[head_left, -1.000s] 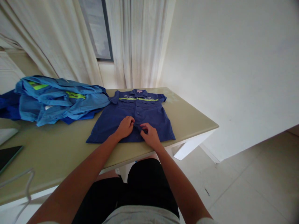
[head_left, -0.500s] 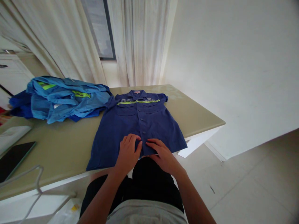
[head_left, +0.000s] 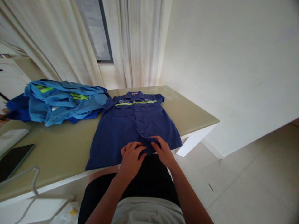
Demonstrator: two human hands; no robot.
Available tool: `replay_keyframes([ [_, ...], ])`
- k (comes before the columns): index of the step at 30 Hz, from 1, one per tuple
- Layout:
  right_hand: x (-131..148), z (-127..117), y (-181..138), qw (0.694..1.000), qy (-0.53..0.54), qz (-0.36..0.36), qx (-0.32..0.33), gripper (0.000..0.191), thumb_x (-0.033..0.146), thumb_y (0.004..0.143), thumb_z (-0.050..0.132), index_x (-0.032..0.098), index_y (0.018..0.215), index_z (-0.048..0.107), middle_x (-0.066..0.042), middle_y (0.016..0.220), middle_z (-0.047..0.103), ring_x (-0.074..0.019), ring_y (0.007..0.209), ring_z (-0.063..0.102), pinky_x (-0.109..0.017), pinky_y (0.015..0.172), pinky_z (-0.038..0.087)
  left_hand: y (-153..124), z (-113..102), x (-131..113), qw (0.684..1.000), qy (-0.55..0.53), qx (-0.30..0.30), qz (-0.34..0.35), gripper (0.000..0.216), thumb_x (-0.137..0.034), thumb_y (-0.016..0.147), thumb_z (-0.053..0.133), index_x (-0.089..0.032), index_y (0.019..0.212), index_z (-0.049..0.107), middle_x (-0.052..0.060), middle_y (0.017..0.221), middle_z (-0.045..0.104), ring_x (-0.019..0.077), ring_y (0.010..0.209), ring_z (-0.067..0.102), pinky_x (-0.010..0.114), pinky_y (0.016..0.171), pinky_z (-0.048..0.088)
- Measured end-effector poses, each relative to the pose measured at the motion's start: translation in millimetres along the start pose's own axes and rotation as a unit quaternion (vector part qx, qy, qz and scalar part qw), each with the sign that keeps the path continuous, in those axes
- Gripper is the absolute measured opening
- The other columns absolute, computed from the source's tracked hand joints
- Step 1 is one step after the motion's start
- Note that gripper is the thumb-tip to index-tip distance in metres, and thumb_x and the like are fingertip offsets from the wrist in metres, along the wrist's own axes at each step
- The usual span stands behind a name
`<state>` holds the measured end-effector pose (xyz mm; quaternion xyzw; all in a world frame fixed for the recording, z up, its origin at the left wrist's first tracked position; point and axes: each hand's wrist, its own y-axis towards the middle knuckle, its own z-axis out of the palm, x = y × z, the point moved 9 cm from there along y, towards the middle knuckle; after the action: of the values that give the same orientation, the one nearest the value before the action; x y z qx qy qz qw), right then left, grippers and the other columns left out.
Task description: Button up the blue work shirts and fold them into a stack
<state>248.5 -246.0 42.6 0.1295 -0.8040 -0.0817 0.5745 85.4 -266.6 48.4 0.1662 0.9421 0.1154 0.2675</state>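
A dark blue short-sleeved work shirt (head_left: 123,132) lies front up on the table, its collar at the far end and its hem over the near edge. Yellow reflective stripes cross its chest above two pockets. At the bottom of the button placket my left hand (head_left: 133,155) is closed on the shirt's hem, fingers curled. My right hand (head_left: 162,151) pinches the front flap just to the right, thumb and fingers together, and lifts a fold of cloth. The fingertips of both hands are partly hidden by fabric.
A heap of light and dark blue clothes (head_left: 63,102) with yellow-green strips lies at the table's left. A phone (head_left: 15,161) and a white cable (head_left: 35,180) are nearer. The greenish tabletop (head_left: 191,113) ends at a corner on the right, beside a white wall.
My right hand has taken the shirt's front edge and raised it, so the flap now folds up near the lowest button. My left hand has shifted slightly down along the hem.
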Motion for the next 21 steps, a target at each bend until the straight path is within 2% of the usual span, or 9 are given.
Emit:
replay_keyframes([
  [4, -1.1, 1.0, 0.1, 1.000, -0.005, 0.008, -0.014, 0.021, 0.034, 0.101, 0.056, 0.022, 0.110, 0.070, -0.001, 0.098, 0.071, -0.0181, 0.093, 0.065, -0.030, 0.087, 0.050, 2.7, 0.7, -4.2, 1.000, -0.005, -0.013, -0.003, 0.017, -0.018, 0.093, 0.064, -0.031, 0.098, 0.073, 0.000, 0.108, 0.073, 0.0250, 0.105, 0.062, 0.047, 0.094, 0.042],
  [10, 7.7, 7.4, 0.4, 0.999, -0.009, -0.046, 0.014, 0.025, 0.031, 0.102, 0.054, 0.021, 0.088, 0.072, -0.004, 0.103, 0.068, -0.0174, 0.094, 0.064, -0.029, 0.088, 0.049, 6.5, -6.6, -11.0, 0.995, -0.065, -0.056, 0.055, 0.014, -0.019, 0.099, 0.058, -0.026, 0.103, 0.069, 0.002, 0.104, 0.074, 0.0216, 0.100, 0.064, 0.040, 0.092, 0.047],
  [12, 7.5, 9.6, -0.7, 0.998, -0.019, -0.055, 0.011, 0.021, 0.028, 0.099, 0.057, 0.021, 0.087, 0.072, -0.005, 0.103, 0.068, -0.0174, 0.094, 0.065, -0.029, 0.087, 0.049, 7.9, -4.3, -11.5, 0.995, -0.068, -0.057, 0.053, 0.013, -0.022, 0.100, 0.057, -0.025, 0.102, 0.070, 0.002, 0.100, 0.075, 0.0214, 0.096, 0.065, 0.040, 0.091, 0.048],
  [17, 4.5, 5.5, -3.3, 0.997, -0.040, -0.052, -0.051, 0.007, 0.024, 0.092, 0.064, 0.022, 0.092, 0.070, -0.002, 0.091, 0.069, -0.0177, 0.086, 0.065, -0.030, 0.080, 0.050, 8.2, 2.1, -9.8, 0.997, -0.064, -0.029, 0.032, 0.016, -0.025, 0.101, 0.054, -0.024, 0.097, 0.070, 0.003, 0.095, 0.075, 0.0211, 0.091, 0.066, 0.039, 0.087, 0.051],
  [19, 3.8, 7.0, -3.5, 0.996, -0.049, -0.051, -0.051, 0.007, 0.027, 0.093, 0.066, 0.022, 0.092, 0.070, -0.003, 0.091, 0.070, -0.0185, 0.086, 0.065, -0.031, 0.081, 0.051, 6.3, -0.4, -6.2, 0.998, -0.041, -0.018, 0.041, 0.015, -0.030, 0.100, 0.056, -0.024, 0.100, 0.070, 0.004, 0.101, 0.075, 0.0226, 0.097, 0.066, 0.041, 0.091, 0.051],
  [21, 3.4, 12.3, -4.2, 0.996, -0.063, -0.056, -0.029, 0.008, 0.030, 0.093, 0.068, 0.022, 0.091, 0.071, -0.004, 0.095, 0.071, -0.0200, 0.090, 0.067, -0.033, 0.084, 0.053, 3.8, -6.6, 2.6, 0.999, 0.011, -0.022, 0.046, 0.022, -0.038, 0.098, 0.061, -0.025, 0.113, 0.070, 0.009, 0.117, 0.074, 0.0273, 0.111, 0.065, 0.047, 0.100, 0.049],
])
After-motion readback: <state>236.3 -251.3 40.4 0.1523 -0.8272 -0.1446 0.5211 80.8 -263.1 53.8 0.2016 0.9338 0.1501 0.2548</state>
